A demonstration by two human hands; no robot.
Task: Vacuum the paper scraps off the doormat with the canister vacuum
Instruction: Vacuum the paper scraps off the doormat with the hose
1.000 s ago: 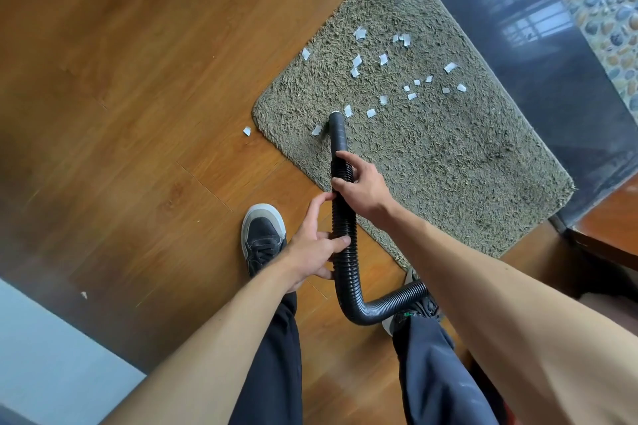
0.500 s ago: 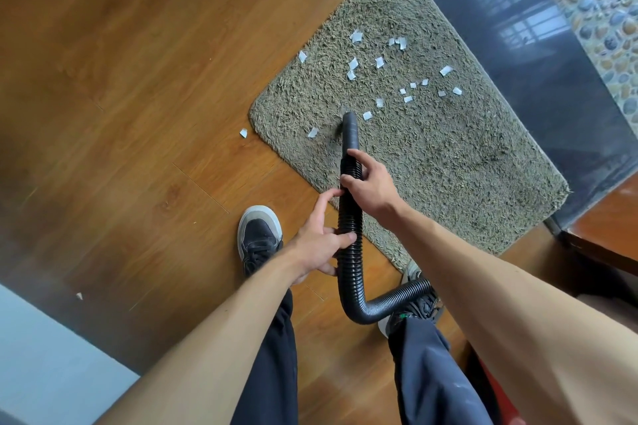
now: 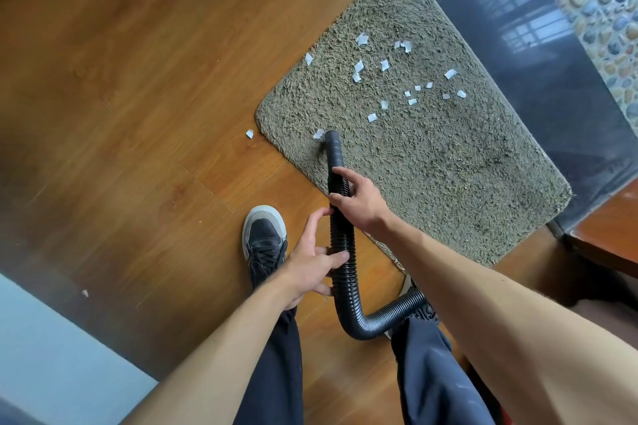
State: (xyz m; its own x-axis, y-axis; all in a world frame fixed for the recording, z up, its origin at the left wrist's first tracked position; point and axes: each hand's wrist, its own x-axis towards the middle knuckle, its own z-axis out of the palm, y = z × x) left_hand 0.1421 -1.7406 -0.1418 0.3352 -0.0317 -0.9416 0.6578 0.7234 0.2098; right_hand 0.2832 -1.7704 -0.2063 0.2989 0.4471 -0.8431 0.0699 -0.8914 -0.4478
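Note:
A shaggy olive doormat lies on the wooden floor with several white paper scraps scattered over its far half. A black ribbed vacuum hose runs up from between my legs, and its smooth nozzle tip rests on the mat's near left part, touching one scrap. My right hand grips the hose just behind the nozzle. My left hand holds the hose lower down, index finger raised. The canister is out of sight.
One scrap lies on the wood floor just left of the mat, and another small one sits far left. My left shoe stands beside the hose. Dark glossy tile borders the mat on the right.
The nozzle swung left across the mat's near part and now touches the leftmost scrap. A scrap that lay near the tip one second ago is gone. Both hands kept their grip.

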